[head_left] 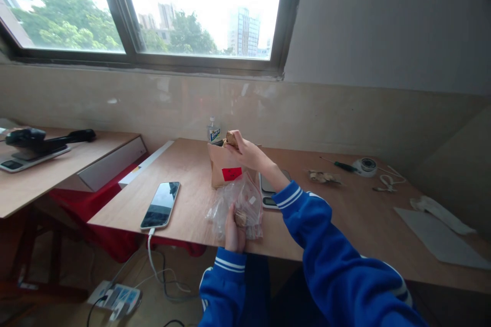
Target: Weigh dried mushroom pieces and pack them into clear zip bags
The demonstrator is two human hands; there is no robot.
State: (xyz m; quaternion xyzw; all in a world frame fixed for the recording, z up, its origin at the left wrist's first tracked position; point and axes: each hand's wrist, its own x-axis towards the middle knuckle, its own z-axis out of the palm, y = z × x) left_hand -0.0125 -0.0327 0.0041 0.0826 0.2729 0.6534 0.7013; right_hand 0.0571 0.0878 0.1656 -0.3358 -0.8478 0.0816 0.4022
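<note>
On my feed, a brown piece (231,138) sits at the upper edge of an open cardboard box (217,166), pinched narrowly between thumb and fingers of the right hand (242,149). A red label (231,173) marks the box's front. Just below, I see the left hand (233,232) closed on clear plastic bags (226,204), with a second brown piece (241,218) beside its fingers (whether that one lies inside the plastic, I cannot tell). A scale (270,202) stands right of the bags, partly hidden by the right forearm, and a bottle (213,129) rises behind the box. Further out on the wooden table (195,163), I have a phone (161,204) plugged into a white cable on the left; on the right, a small packet (324,177), a screwdriver (345,166) and a white round device (365,165).
</note>
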